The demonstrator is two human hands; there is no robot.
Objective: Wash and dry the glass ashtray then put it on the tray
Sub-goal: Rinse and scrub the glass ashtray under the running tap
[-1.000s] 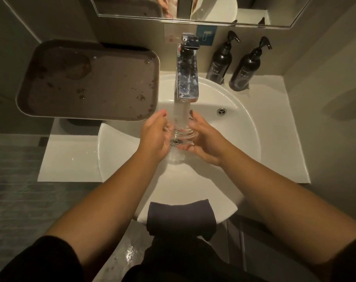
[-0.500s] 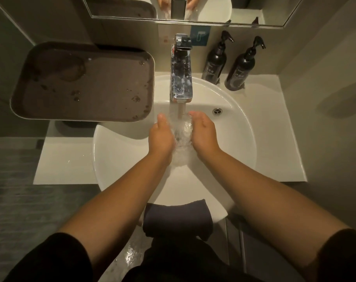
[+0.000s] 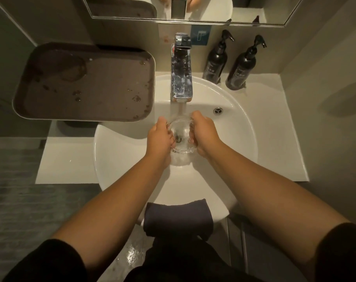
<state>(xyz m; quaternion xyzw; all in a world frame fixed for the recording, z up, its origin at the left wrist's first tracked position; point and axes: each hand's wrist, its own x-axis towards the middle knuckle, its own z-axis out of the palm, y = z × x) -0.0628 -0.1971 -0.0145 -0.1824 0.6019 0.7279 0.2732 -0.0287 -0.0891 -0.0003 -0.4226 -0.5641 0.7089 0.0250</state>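
Note:
The clear glass ashtray (image 3: pixel 180 132) is held over the white round sink (image 3: pixel 242 143), under water running from the chrome tap (image 3: pixel 181 76). My left hand (image 3: pixel 160 134) grips its left rim and my right hand (image 3: pixel 203 132) grips its right rim. The ashtray's opening faces up and water spills over it into the basin. The brown tray (image 3: pixel 87 86), wet with droplets and a puddle, sits to the left of the tap, raised above the counter. A dark folded cloth (image 3: pixel 178 217) hangs over the sink's near edge.
Two black pump bottles (image 3: pixel 215 60) (image 3: pixel 242 67) stand at the back right of the white counter (image 3: pixel 274 127). A mirror (image 3: pixel 193 9) hangs above the tap. The sink overflow hole (image 3: pixel 217 110) lies right of the stream. Walls close in on both sides.
The ashtray has turned from tilted on edge to opening up under the stream. My hands shifted slightly on its rims, and the view moved a little closer.

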